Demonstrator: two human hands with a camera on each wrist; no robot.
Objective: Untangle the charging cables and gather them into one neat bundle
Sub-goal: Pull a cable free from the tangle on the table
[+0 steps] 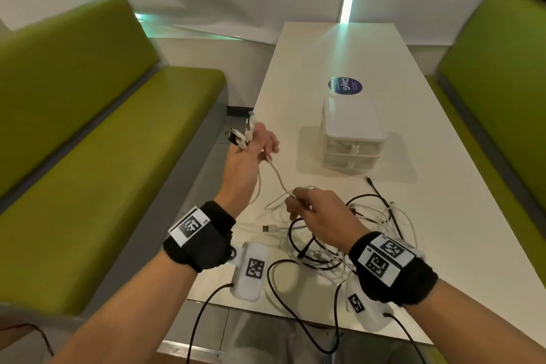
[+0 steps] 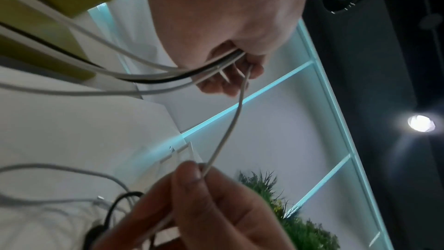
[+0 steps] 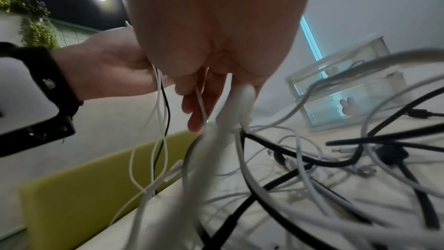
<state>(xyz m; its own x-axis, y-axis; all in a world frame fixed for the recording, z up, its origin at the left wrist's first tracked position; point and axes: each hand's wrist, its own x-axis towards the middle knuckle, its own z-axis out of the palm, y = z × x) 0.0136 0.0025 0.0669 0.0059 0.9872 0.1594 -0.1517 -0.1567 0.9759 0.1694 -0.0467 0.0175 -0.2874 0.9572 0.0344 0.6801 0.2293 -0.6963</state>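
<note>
- Green padded benches (image 1: 88, 133) flank a long white rectangular surface (image 1: 443, 216), with pale wall panels and cyan light strips behind its far edge.
- Left hand (image 1: 251, 151) is raised above the surface's left edge, clenched round a gathered bunch of white and black cable ends (image 1: 240, 134); their plugs stick out past the top of the fist, and the strands trail down from it toward the surface.
- Right hand (image 1: 319, 213) hovers low over the near half of the surface, pinching a thin white cable (image 1: 279, 179) between thumb and fingertips (image 2: 190, 170); this strand runs taut up to the left fist.
- Tangled pile of white and black charging cables (image 1: 354, 233) lies on the surface under and beside the right hand, loops crossing each other, one black loop hanging over the near edge.
- White translucent plastic two-drawer box (image 1: 351, 136) stands near the middle of the surface, beyond the pile and apart from it.
- Round dark blue sticker (image 1: 345, 86) lies flat just behind the box.
</note>
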